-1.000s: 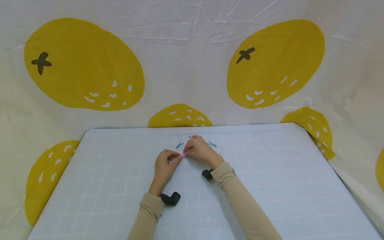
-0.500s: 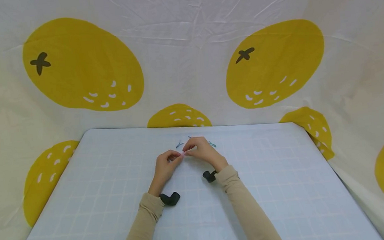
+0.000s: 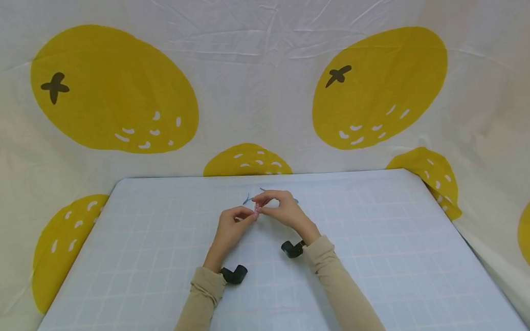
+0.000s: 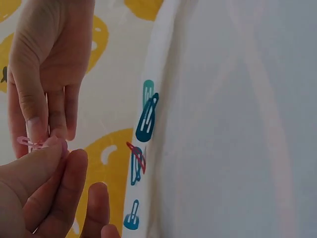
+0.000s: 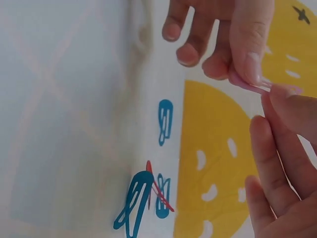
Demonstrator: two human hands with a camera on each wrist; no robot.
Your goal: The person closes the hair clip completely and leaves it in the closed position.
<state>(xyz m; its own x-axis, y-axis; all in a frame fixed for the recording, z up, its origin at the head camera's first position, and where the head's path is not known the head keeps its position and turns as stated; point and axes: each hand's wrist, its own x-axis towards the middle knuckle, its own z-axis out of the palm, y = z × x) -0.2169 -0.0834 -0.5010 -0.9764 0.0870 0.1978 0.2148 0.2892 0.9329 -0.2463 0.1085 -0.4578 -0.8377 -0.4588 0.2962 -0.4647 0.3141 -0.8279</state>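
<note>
A small pink snap hair clip (image 3: 256, 207) is pinched between both hands above the far middle of the table. My left hand (image 3: 233, 226) grips one end with thumb and fingertips. From the other side, my right hand (image 3: 285, 211) pinches it too. In the left wrist view, a looped end of the pink clip (image 4: 25, 141) sticks out past the fingertips; the rest is mostly covered. The right wrist view shows the pink clip (image 5: 250, 86) running from the left fingertips to the right thumb.
Several clips lie near the table's far edge: a teal one (image 4: 148, 89), a dark blue one (image 4: 144, 125), a red one (image 4: 137, 154) crossing a blue one, and a single blue one (image 5: 166, 119). Behind the table (image 3: 162, 275) hangs a fruit-print cloth (image 3: 255, 94).
My right hand has drifted slightly right and towards me, now covering more of the teal clip. The left hand has shifted a little right. The pink clip has turned more upright between the fingertips.
</note>
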